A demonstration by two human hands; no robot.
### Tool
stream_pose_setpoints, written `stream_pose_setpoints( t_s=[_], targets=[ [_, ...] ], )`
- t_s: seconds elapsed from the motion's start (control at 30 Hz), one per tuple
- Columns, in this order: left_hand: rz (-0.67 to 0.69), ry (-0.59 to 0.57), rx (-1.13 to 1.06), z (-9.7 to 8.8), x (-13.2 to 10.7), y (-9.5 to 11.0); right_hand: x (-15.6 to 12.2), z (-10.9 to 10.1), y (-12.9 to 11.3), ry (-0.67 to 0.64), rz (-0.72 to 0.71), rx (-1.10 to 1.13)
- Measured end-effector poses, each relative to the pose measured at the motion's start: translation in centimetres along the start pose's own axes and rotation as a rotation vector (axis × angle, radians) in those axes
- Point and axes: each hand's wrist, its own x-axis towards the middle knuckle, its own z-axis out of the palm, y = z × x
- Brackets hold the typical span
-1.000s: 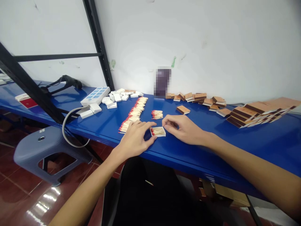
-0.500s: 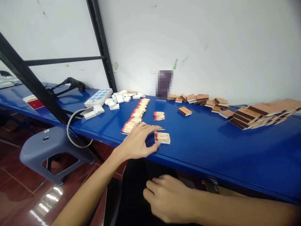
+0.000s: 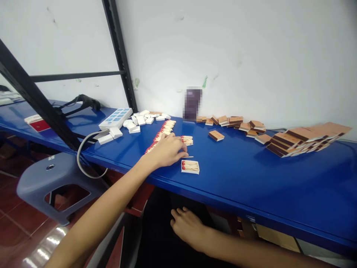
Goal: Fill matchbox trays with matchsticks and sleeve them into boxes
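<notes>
My left hand [image 3: 170, 149] is over the blue table, its thumb and forefinger drawn close together. Whether anything is between the fingertips is hidden. Just beside the thumb tip, a single match [image 3: 189, 156] lies on the table. Below it sits an open white matchbox tray [image 3: 190, 172] with red-headed matches [image 3: 191, 165] inside, untouched. A small bunch of matches [image 3: 188, 140] lies right behind my fingers. The long row of matches [image 3: 166, 127] is partly covered by my hand. My right hand [image 3: 187, 226] rests on my lap, empty, fingers loosely apart.
White trays [image 3: 141, 120] lie beside a power strip [image 3: 116, 118] at the left. Brown matchbox covers [image 3: 235, 119] line the wall, with one cover [image 3: 216, 135] nearer. Stacked matchboxes [image 3: 304, 136] stand right. A black metal post [image 3: 119, 52] and a grey stool [image 3: 60, 178] are left.
My left hand has moved from around the matchbox tray back towards the small bunch, thumb and forefinger closing together. The tray stays put. My right hand has lowered slightly onto my lap.
</notes>
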Motion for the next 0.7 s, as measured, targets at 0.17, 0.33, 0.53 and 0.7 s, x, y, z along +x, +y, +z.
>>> stream_pose_setpoints(
  t_s=[0.17,0.33,0.53,0.7],
  targets=[
    [0.058,-0.174,0.114,-0.9,2.0,0.4,0.1,-0.6,0.7,-0.051,-0.108,-0.055],
    [0.095,-0.22,0.186,-1.4,2.0,-0.3,-0.2,-2.4,0.6,-0.138,-0.086,-0.127],
    [0.141,-0.106,-0.125,-3.0,-0.1,0.8,-1.5,-3.0,1.2,-0.122,-0.037,-0.146],
    [0.147,-0.132,-0.124,-2.7,-0.4,2.1,-1.8,-3.0,1.5,-0.017,-0.052,-0.172]
  ],
)
